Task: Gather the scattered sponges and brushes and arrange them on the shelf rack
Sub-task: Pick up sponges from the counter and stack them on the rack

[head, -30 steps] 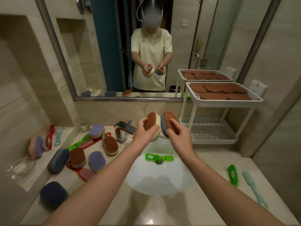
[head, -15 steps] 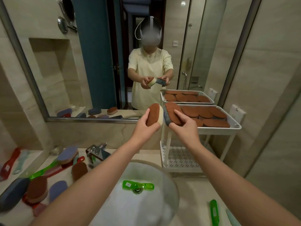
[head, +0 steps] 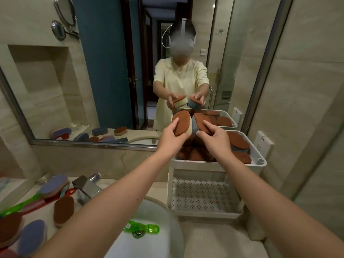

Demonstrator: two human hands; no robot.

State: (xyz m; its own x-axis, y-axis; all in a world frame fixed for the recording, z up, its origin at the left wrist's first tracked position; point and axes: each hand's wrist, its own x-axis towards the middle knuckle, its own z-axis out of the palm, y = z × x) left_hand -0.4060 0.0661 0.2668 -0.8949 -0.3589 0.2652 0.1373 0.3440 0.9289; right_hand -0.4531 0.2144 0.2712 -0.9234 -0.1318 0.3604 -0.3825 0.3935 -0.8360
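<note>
Here, the left grip point(head: 170, 135) clasps a cream-backed sponge point(head: 181, 122) and the right grip point(head: 216, 138) a grey-backed sponge point(head: 201, 121), side by side on edge, above the top tray point(head: 260, 161) at its left end.

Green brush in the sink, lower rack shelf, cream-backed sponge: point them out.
green brush point(head: 149, 229): head view, handle.
lower rack shelf point(head: 201, 197): head view, perforated floor.
cream-backed sponge point(head: 181, 124): head view, brown face.

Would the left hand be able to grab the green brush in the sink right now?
Probably not yet: the left hand grips a brown-topped sponge over the rack's top tray, so it is full. The green brush lies uncovered in the sink, so after dropping the sponge the way looks free.
</note>
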